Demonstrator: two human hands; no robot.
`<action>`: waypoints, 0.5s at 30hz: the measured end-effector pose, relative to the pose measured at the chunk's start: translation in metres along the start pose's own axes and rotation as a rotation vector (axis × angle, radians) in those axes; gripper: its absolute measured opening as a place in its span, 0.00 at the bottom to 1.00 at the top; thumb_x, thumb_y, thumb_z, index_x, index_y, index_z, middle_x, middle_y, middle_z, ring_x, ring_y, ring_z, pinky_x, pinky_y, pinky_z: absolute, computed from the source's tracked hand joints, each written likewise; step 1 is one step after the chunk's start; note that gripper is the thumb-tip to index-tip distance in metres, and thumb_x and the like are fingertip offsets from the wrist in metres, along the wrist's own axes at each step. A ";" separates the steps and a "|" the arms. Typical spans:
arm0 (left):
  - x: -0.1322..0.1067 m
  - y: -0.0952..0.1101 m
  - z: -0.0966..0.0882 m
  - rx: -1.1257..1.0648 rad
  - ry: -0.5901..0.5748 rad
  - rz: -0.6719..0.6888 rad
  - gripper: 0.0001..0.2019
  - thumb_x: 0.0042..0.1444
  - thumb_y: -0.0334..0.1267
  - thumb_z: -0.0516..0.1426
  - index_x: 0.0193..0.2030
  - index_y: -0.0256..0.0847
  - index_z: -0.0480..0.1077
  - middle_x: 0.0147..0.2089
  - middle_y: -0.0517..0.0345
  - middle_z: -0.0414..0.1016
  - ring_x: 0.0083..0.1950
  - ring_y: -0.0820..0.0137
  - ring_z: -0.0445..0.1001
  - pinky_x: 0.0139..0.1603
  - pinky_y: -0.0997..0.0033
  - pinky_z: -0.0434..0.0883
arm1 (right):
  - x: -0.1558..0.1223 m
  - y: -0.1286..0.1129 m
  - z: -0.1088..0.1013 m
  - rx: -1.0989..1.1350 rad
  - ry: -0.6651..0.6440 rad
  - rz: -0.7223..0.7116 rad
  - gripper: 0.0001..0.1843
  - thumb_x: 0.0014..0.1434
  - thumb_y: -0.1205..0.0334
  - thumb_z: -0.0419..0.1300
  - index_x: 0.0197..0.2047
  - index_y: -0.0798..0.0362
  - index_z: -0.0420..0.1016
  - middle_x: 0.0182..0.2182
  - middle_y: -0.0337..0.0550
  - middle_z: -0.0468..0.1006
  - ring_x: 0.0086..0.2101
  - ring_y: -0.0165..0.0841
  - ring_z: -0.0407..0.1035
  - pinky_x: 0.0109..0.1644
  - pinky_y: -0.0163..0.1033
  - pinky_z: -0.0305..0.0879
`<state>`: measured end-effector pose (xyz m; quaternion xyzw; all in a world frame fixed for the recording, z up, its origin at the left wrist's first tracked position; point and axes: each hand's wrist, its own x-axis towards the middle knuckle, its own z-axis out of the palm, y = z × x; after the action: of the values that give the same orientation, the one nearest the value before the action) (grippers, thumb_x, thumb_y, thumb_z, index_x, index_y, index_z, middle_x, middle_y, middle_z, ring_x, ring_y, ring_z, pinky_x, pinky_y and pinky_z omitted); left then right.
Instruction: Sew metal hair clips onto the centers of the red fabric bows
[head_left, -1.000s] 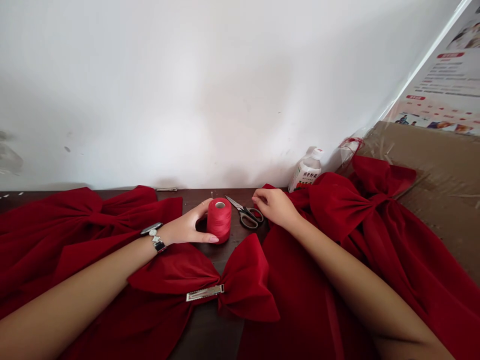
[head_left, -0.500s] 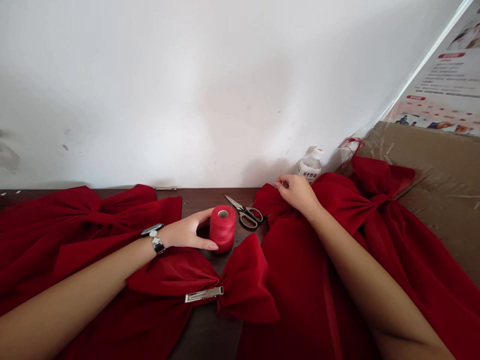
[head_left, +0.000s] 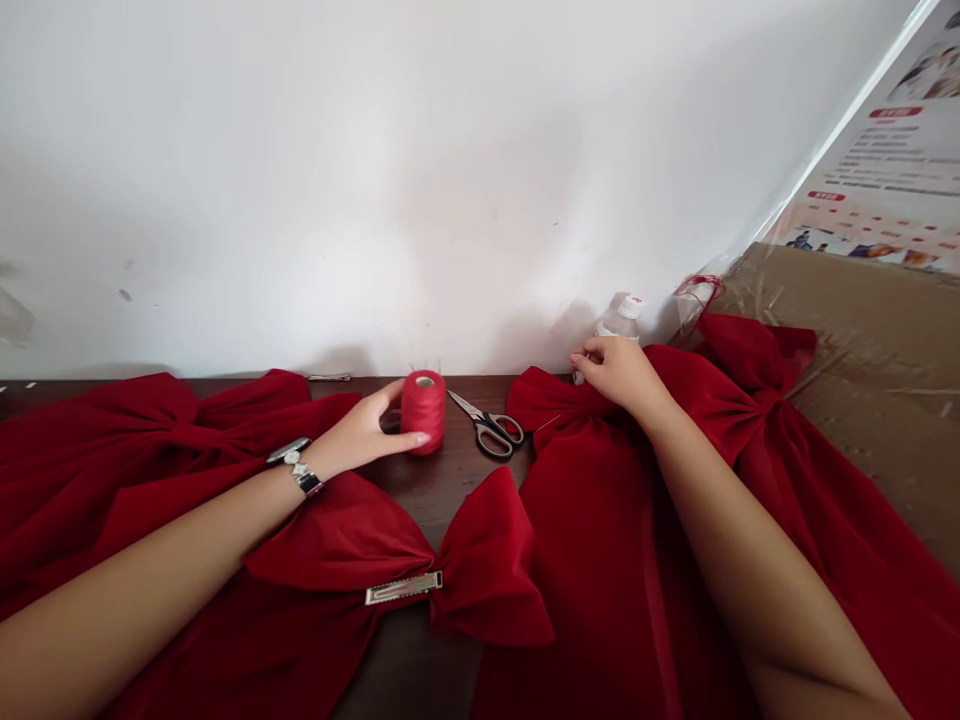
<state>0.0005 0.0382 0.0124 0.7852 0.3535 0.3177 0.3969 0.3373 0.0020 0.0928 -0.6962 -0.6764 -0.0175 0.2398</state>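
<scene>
My left hand (head_left: 379, 430) is closed around the side of a red thread spool (head_left: 423, 415), thumb in front, near the back of the table. My right hand (head_left: 619, 375) has its fingers pinched together above a red velvet bow (head_left: 559, 400), just in front of a white-capped bottle (head_left: 621, 318). A small pale bit shows under those fingertips, too small to name. Between the hands lie scissors (head_left: 495, 432), open a little, blades pointing back left. Closer to me, a red bow (head_left: 491, 570) lies with its metal hair clip (head_left: 405, 588) facing up.
Another red bow (head_left: 180, 425) spreads over the left of the table. On the right, a further red bow (head_left: 765, 400) leans by a cardboard box (head_left: 862, 340). A metal clip (head_left: 328, 378) rests against the white wall (head_left: 300, 180). A thin needle-like line (head_left: 547, 424) shows beside the scissors.
My left hand has shifted the thread spool back and a little left, away from the bow with the clip. My right hand has moved slightly right, covering more of the bottle.
</scene>
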 end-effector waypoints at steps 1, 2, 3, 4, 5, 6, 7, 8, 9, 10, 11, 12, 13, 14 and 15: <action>0.002 -0.002 -0.003 -0.012 0.064 -0.046 0.39 0.48 0.49 0.66 0.65 0.40 0.58 0.67 0.43 0.64 0.65 0.50 0.66 0.66 0.47 0.63 | -0.001 -0.001 -0.002 0.032 -0.016 -0.010 0.12 0.58 0.66 0.55 0.29 0.58 0.78 0.25 0.45 0.77 0.26 0.32 0.66 0.32 0.35 0.56; 0.004 -0.003 -0.005 -0.019 0.120 -0.084 0.39 0.48 0.50 0.65 0.65 0.39 0.58 0.66 0.43 0.65 0.64 0.49 0.66 0.65 0.47 0.63 | -0.002 -0.002 -0.004 0.079 -0.042 -0.023 0.12 0.58 0.65 0.56 0.28 0.58 0.78 0.25 0.45 0.76 0.26 0.31 0.65 0.32 0.35 0.56; 0.005 -0.005 -0.007 -0.020 0.165 -0.113 0.39 0.47 0.50 0.65 0.64 0.39 0.59 0.66 0.43 0.65 0.64 0.49 0.66 0.65 0.47 0.64 | -0.004 -0.003 -0.005 0.134 -0.079 -0.035 0.12 0.58 0.63 0.56 0.28 0.58 0.78 0.24 0.45 0.76 0.26 0.31 0.65 0.31 0.35 0.57; 0.006 -0.006 -0.008 -0.020 0.196 -0.129 0.38 0.47 0.50 0.65 0.63 0.39 0.60 0.65 0.43 0.66 0.64 0.49 0.67 0.65 0.47 0.64 | -0.005 -0.005 -0.006 0.187 -0.125 -0.045 0.13 0.58 0.61 0.57 0.29 0.59 0.78 0.23 0.44 0.74 0.25 0.31 0.64 0.31 0.35 0.56; 0.007 -0.008 -0.008 -0.024 0.214 -0.134 0.38 0.47 0.50 0.65 0.62 0.40 0.60 0.65 0.44 0.66 0.63 0.49 0.67 0.65 0.47 0.64 | -0.007 -0.007 -0.007 0.233 -0.172 -0.054 0.12 0.57 0.59 0.58 0.31 0.59 0.79 0.22 0.42 0.72 0.24 0.30 0.62 0.29 0.35 0.55; 0.007 -0.009 -0.009 -0.031 0.228 -0.125 0.37 0.47 0.50 0.65 0.62 0.41 0.59 0.64 0.44 0.66 0.63 0.51 0.67 0.65 0.48 0.64 | -0.008 -0.009 -0.008 0.274 -0.218 -0.062 0.13 0.56 0.57 0.59 0.34 0.59 0.79 0.20 0.39 0.69 0.23 0.29 0.60 0.28 0.35 0.54; 0.007 -0.010 -0.009 -0.032 0.248 -0.100 0.37 0.47 0.49 0.65 0.61 0.42 0.57 0.63 0.44 0.65 0.63 0.52 0.67 0.64 0.48 0.65 | -0.010 -0.012 -0.009 0.312 -0.260 -0.070 0.14 0.56 0.56 0.60 0.37 0.59 0.79 0.19 0.37 0.66 0.22 0.28 0.57 0.27 0.34 0.52; 0.006 -0.011 -0.009 -0.021 0.293 -0.057 0.36 0.48 0.49 0.64 0.60 0.42 0.55 0.62 0.44 0.64 0.63 0.53 0.67 0.64 0.49 0.66 | -0.012 -0.015 -0.010 0.363 -0.302 -0.079 0.16 0.55 0.55 0.60 0.41 0.59 0.78 0.18 0.34 0.63 0.21 0.27 0.55 0.26 0.34 0.50; 0.006 -0.011 -0.009 0.006 0.375 0.009 0.34 0.48 0.48 0.64 0.58 0.43 0.54 0.61 0.44 0.63 0.62 0.54 0.67 0.63 0.49 0.67 | -0.014 -0.020 -0.012 0.434 -0.343 -0.090 0.18 0.56 0.54 0.60 0.45 0.58 0.76 0.18 0.32 0.60 0.21 0.26 0.52 0.26 0.33 0.48; 0.004 -0.010 -0.010 0.048 0.483 0.098 0.32 0.49 0.48 0.63 0.56 0.43 0.53 0.59 0.45 0.62 0.61 0.55 0.67 0.61 0.50 0.68 | -0.018 -0.025 -0.015 0.532 -0.381 -0.103 0.19 0.57 0.54 0.60 0.48 0.57 0.74 0.19 0.31 0.58 0.21 0.25 0.51 0.25 0.32 0.47; 0.003 -0.008 -0.010 0.100 0.599 0.203 0.29 0.50 0.48 0.63 0.53 0.44 0.53 0.58 0.46 0.61 0.60 0.56 0.67 0.60 0.51 0.69 | -0.022 -0.031 -0.017 0.650 -0.420 -0.116 0.19 0.58 0.54 0.59 0.50 0.56 0.73 0.20 0.30 0.56 0.21 0.24 0.50 0.25 0.32 0.47; 0.000 -0.003 -0.011 0.154 0.704 0.312 0.26 0.52 0.47 0.62 0.51 0.45 0.53 0.56 0.48 0.61 0.59 0.57 0.66 0.59 0.52 0.69 | -0.026 -0.038 -0.020 0.782 -0.455 -0.129 0.18 0.60 0.56 0.58 0.51 0.54 0.72 0.21 0.31 0.55 0.22 0.24 0.49 0.24 0.31 0.46; -0.002 0.004 -0.011 0.203 0.764 0.415 0.23 0.53 0.46 0.61 0.49 0.45 0.54 0.55 0.50 0.61 0.59 0.58 0.65 0.59 0.52 0.69 | -0.032 -0.045 -0.022 0.936 -0.480 -0.145 0.16 0.61 0.58 0.56 0.51 0.53 0.71 0.21 0.31 0.55 0.22 0.24 0.49 0.24 0.30 0.46; -0.006 0.014 -0.010 0.242 0.769 0.497 0.20 0.55 0.43 0.60 0.48 0.45 0.55 0.55 0.51 0.61 0.60 0.58 0.64 0.60 0.52 0.67 | -0.039 -0.054 -0.024 1.097 -0.507 -0.164 0.14 0.62 0.61 0.54 0.50 0.53 0.71 0.22 0.31 0.55 0.22 0.24 0.48 0.25 0.30 0.46; -0.010 0.025 -0.008 0.262 0.709 0.532 0.18 0.57 0.41 0.59 0.49 0.45 0.56 0.55 0.53 0.62 0.61 0.59 0.63 0.63 0.52 0.64 | -0.046 -0.062 -0.025 1.255 -0.533 -0.189 0.13 0.61 0.64 0.53 0.48 0.53 0.72 0.21 0.31 0.55 0.22 0.24 0.47 0.25 0.30 0.47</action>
<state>-0.0038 0.0227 0.0357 0.7351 0.2909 0.6101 0.0535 0.2817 -0.0514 0.1179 -0.3439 -0.6522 0.5286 0.4207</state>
